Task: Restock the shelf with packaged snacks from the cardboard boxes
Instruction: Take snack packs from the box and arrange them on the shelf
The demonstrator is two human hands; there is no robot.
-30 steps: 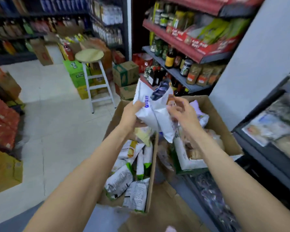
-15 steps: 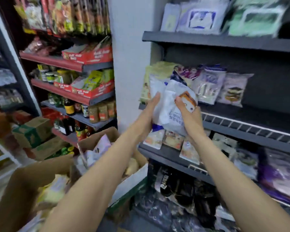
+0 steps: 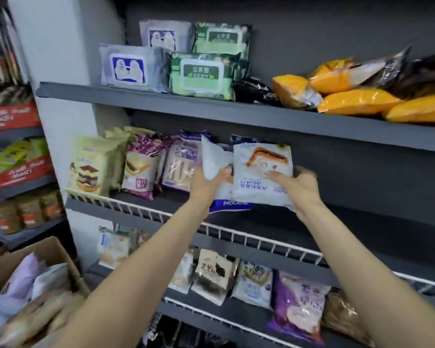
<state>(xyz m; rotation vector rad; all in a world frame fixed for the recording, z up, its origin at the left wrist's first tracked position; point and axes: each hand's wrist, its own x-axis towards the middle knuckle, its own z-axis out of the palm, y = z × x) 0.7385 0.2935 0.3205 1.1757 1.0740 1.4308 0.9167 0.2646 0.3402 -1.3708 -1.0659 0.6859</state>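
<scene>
Gripping two white snack packets (image 3: 261, 182), left hand (image 3: 206, 184) one, right hand (image 3: 299, 189) one, fingers curled, middle shelf (image 3: 337, 222).

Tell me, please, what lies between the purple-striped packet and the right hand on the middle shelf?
Head view: the white snack packets, gripped by left hand and right hand.

Shop: stocked shelves (image 3: 236, 114) w/ snack packs (image 3: 141, 167)

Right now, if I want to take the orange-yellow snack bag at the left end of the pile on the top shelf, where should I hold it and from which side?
Probably grip the orange-yellow snack bag across its plump middle, coming from the front. It lies on its side on the top shelf, its left end beside a black packet, the other orange bags piled to its right.
</scene>
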